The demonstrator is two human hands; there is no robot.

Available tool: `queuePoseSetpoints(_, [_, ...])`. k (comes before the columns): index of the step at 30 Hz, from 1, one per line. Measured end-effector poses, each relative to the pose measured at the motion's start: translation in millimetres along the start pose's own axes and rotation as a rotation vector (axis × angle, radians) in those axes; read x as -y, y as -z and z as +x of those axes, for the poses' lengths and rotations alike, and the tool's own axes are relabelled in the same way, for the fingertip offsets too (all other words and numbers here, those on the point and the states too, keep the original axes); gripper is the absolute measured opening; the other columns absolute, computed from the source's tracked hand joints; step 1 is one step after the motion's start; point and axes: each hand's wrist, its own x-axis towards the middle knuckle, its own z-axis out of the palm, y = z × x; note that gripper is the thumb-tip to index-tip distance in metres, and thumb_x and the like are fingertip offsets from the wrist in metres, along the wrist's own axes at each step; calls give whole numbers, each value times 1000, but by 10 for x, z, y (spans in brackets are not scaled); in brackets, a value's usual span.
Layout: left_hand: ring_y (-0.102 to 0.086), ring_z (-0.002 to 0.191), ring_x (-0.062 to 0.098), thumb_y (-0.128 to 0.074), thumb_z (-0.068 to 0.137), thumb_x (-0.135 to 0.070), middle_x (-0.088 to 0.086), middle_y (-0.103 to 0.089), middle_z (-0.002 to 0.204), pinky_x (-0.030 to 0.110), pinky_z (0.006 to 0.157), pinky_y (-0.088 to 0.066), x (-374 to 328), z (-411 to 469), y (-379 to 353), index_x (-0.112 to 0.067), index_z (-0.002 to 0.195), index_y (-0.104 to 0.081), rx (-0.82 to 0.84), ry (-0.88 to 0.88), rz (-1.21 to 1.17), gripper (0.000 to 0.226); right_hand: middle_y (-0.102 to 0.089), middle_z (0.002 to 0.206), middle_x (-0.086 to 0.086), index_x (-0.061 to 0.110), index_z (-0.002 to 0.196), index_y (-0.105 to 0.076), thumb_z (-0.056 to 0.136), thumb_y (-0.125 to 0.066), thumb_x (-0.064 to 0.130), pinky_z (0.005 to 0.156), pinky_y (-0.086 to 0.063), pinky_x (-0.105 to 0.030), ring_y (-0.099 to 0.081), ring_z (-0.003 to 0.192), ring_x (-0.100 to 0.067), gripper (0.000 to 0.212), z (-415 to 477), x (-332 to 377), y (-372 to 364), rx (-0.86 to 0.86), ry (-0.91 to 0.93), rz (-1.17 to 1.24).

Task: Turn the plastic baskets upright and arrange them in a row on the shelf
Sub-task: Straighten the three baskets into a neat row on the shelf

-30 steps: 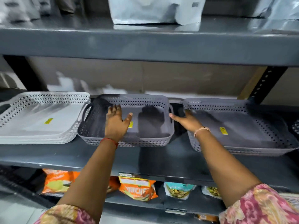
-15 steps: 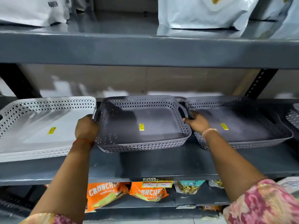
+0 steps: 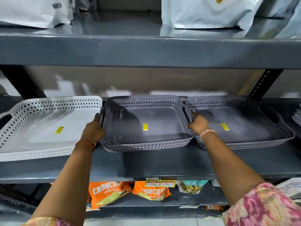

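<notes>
Grey basket held at both handles on the middle shelf

The middle grey basket point(image 3: 146, 126) sits upright on the grey shelf point(image 3: 162, 165), between the white basket point(image 3: 47, 126) and another grey basket point(image 3: 241, 124). The left hand point(image 3: 92, 130) and right hand point(image 3: 197, 123) each curl closed around one of its side handles.

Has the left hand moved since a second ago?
Yes. The left hand left the floor of the middle grey basket and moved left to its left handle, beside the white basket.
</notes>
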Motion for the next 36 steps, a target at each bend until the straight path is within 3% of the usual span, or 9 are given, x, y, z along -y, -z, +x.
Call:
queuePoseSetpoints(4, [-51,119,43,-58,82,-4,28,-55,130,41,99,-41,12,71,37,-11,145,-25,41,-33,-15,72,-61,119,-24,0,131,-46,81,-49,-11,76,-44,-26,-59,107,-35,51,65,25,-27,11,11,9])
queuePoseSetpoints(9, [-52,119,41,-57,81,-1,26,-55,131,39,99,-41,21,135,57,-14,145,-25,71,-51,-13,73,-63,115,-24,0,126,-50,79,-50,-11,75,-40,-24,-59,105,-36,48,93,14,-37,11,24,11])
queuePoseSetpoints(12, [-47,125,40,-56,83,-2,25,-49,138,38,104,-37,5,95,67,-15,148,-17,61,-30,-25,78,-61,120,-22,2,131,-45,79,-56,-7,81,-43,-26,-57,111,-35,54,44,12,-19,5,36,0])
queuePoseSetpoints(14, [-49,124,39,-57,82,-7,26,-52,135,39,101,-39,20,29,72,-10,146,-25,30,0,-32,71,-59,123,-23,3,138,-35,76,-58,-6,91,-46,-30,-55,114,-36,67,-28,-19,-17,-25,31,-10])
queuePoseSetpoints(16, [-54,113,39,-59,78,-18,27,-58,124,40,88,-43,63,-57,54,-3,123,-49,-22,40,-27,49,-59,120,-26,2,138,-30,74,-58,-6,93,-50,-38,-58,109,-38,71,-116,-80,-39,-44,-2,-22])
queuePoseSetpoints(18, [-58,102,38,-59,74,-25,25,-63,112,37,78,-43,103,-143,9,-4,98,-56,-53,75,7,32,-61,117,-26,-1,128,-38,77,-58,0,90,-50,-42,-59,107,-40,55,-210,-123,-60,-65,-47,-118])
queuePoseSetpoints(22, [-59,102,41,-56,77,-16,25,-65,109,37,80,-47,115,-236,-75,-6,105,-58,-102,62,133,30,-59,117,-27,-4,115,-46,81,-51,-1,86,-49,-40,-58,106,-41,35,-274,-121,-80,-48,-52,-155])
queuePoseSetpoints(27, [-60,97,45,-55,77,-12,29,-67,101,38,75,-47,112,-248,-95,-5,104,-59,-231,-48,253,28,-61,111,-27,-3,119,-47,78,-46,-9,84,-51,-41,-59,101,-41,41,-184,-94,-111,-71,13,-127])
queuePoseSetpoints(36, [-58,101,44,-49,78,-21,28,-66,106,39,80,-48,36,16,-63,-10,112,-59,-192,-128,263,38,-61,112,-28,-6,118,-47,82,-45,-9,88,-52,-41,-59,104,-41,36,21,-19,-122,-92,30,-135])
